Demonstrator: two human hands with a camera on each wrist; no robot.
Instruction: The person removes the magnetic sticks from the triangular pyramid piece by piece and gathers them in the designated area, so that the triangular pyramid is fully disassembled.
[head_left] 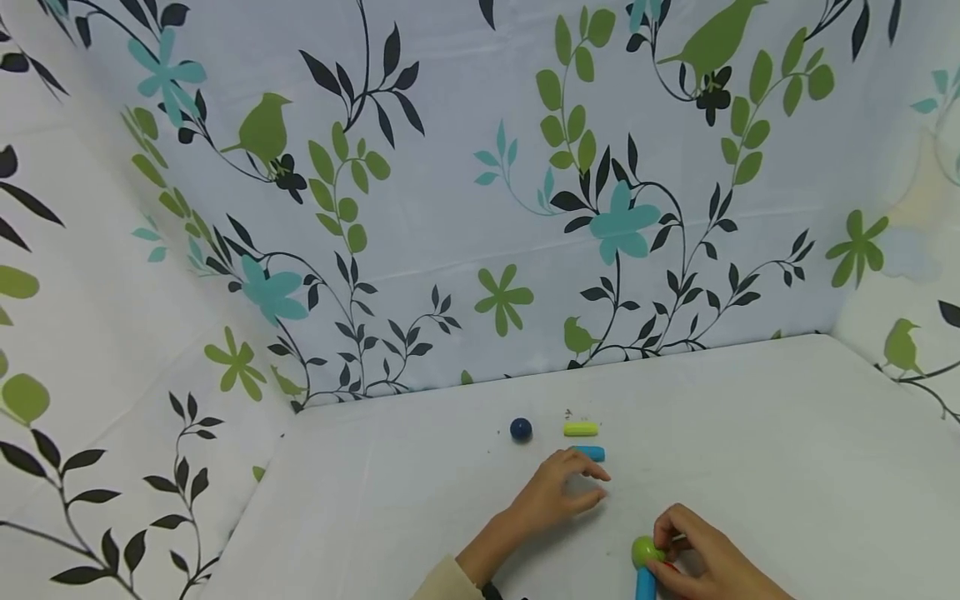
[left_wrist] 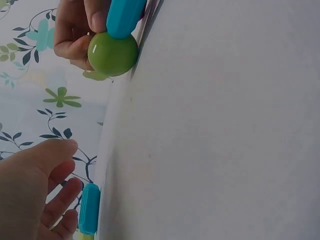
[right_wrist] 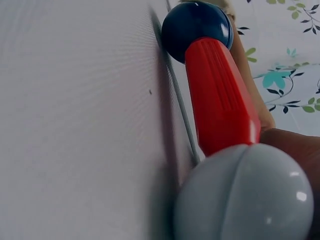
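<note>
My left hand (head_left: 558, 492) is above the white table with thumb and fingers apart, holding nothing. Just beyond its fingers lies a blue stick (head_left: 590, 453), which also shows beside the fingertips in the left wrist view. My right hand (head_left: 708, 554) pinches a ball-and-stick toy at its green ball (head_left: 645, 552). A blue stick (left_wrist: 124, 17) joins that ball. A red stick (right_wrist: 220, 95) shows close up in the right wrist view, between a navy ball (right_wrist: 195, 31) and a pale grey ball (right_wrist: 245, 200). The right palm is mostly hidden there.
A loose navy ball (head_left: 521, 430) and a yellow-green stick (head_left: 581, 429) lie farther back on the white table (head_left: 405, 483). Behind and at both sides hangs cloth (head_left: 450, 208) printed with leaves and birds.
</note>
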